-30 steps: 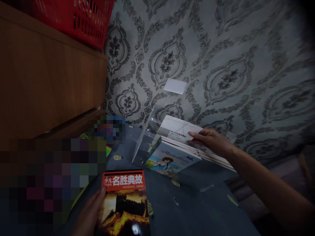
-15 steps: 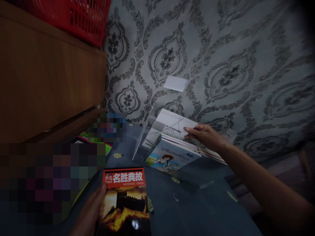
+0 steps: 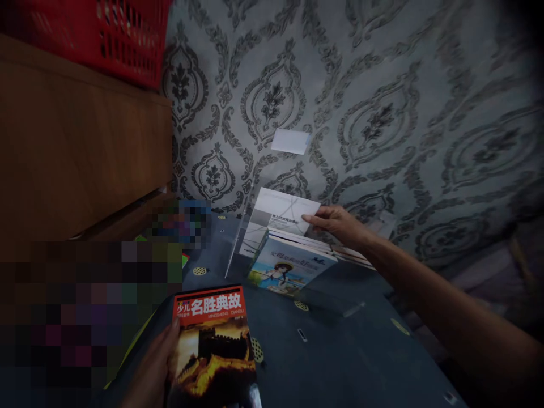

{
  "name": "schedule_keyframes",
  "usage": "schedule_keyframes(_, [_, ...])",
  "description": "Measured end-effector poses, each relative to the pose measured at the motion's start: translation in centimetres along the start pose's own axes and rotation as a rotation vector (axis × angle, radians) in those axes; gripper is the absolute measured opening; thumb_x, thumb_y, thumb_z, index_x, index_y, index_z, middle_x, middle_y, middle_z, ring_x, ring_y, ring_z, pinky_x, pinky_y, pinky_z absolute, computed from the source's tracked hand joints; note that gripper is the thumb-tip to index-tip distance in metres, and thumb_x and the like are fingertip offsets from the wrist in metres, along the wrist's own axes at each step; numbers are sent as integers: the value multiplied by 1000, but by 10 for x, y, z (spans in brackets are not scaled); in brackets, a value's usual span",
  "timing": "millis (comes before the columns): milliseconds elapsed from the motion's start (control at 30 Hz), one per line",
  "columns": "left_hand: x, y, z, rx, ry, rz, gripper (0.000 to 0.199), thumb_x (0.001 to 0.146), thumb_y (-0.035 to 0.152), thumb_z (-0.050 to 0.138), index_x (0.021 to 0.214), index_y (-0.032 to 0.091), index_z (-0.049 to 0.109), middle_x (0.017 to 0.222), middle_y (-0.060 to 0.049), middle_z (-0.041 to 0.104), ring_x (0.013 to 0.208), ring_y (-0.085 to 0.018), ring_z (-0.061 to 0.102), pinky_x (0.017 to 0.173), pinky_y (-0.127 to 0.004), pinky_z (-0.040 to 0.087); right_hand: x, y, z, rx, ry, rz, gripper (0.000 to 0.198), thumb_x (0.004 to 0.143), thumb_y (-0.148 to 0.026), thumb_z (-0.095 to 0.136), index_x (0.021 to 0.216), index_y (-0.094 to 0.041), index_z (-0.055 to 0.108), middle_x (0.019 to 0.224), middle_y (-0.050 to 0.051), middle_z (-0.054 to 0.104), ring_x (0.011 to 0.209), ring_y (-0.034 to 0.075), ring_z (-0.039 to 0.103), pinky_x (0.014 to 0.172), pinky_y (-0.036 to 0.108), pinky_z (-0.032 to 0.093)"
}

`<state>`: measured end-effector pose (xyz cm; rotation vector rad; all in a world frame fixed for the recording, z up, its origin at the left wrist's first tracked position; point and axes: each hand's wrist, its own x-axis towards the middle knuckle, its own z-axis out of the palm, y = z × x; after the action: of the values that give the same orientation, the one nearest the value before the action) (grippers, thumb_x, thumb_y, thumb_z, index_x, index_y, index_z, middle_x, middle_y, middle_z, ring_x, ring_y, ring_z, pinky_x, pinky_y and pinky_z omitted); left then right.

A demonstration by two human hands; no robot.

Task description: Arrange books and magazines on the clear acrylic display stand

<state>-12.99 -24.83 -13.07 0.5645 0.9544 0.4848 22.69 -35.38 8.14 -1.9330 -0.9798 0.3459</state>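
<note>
My left hand (image 3: 156, 362) grips the left edge of a book (image 3: 215, 345) with a red title band and a castle wall on its dark cover. Its thumb lies along the cover's side; the other fingers are hidden. Farther off, my right hand (image 3: 335, 224) pinches the upper right edge of a white booklet (image 3: 276, 211) with grey print. That booklet leans upright behind a blue-covered book (image 3: 293, 267) showing a girl in a hat. Several more books stand between them, their top edges visible. A clear plastic panel (image 3: 232, 258) rises at the left of this row.
A dark blue patterned cloth (image 3: 335, 362) covers the table. To the left stands a wooden cabinet (image 3: 85, 141) with a red plastic basket (image 3: 127, 39) on top. Patterned wallpaper (image 3: 369, 124) rises behind the books. Things at the lower left are blurred out.
The view has shifted slightly, so most things sit a little farther left. My right hand stays at the white booklet's edge, and my left hand still holds the castle-cover book.
</note>
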Motion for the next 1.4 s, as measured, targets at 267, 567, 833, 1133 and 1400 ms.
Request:
schedule_keyframes(267, [-8, 6, 5, -4, 7, 64, 46, 82, 39, 74, 121, 16, 66, 91, -10, 79, 82, -26, 76, 80, -37, 61, -37, -2, -1, -221, 315, -219, 40, 75, -52, 71, 95, -17, 73, 81, 7, 74, 78, 23, 67, 71, 37, 55])
schedule_keyframes(567, [-24, 12, 23, 36, -96, 65, 40, 87, 38, 68, 120, 15, 67, 101, -13, 78, 92, -28, 75, 85, -41, 60, -178, 42, 167, 161, 51, -185, 58, 84, -50, 66, 136, -27, 56, 135, 11, 63, 111, 28, 65, 94, 44, 53])
schedule_keyframes(833, [-11, 7, 34, 68, -71, 50, 49, 83, 45, 70, 121, 13, 66, 93, -14, 78, 85, -33, 76, 72, -42, 62, -192, 43, 186, 653, -256, 50, 47, 83, -60, 64, 112, -23, 70, 99, 7, 74, 93, 26, 70, 84, 40, 53])
schedule_keyframes(1133, [-3, 11, 31, 109, -101, 114, 38, 94, 40, 59, 125, 17, 59, 122, -10, 64, 104, -25, 65, 86, -43, 57, -70, 0, 7, -18, 448, -318, 29, 85, -41, 63, 101, -18, 68, 90, 7, 71, 64, 16, 66, 59, 29, 51])
schedule_keyframes(1400, [5, 10, 32, 132, -112, 180, 34, 94, 36, 60, 123, 18, 59, 125, -9, 61, 107, -24, 62, 89, -44, 55, 4, -5, -13, 56, 183, -160, 30, 79, -17, 71, 108, -17, 64, 61, -4, 64, 40, 13, 60, 37, 22, 47])
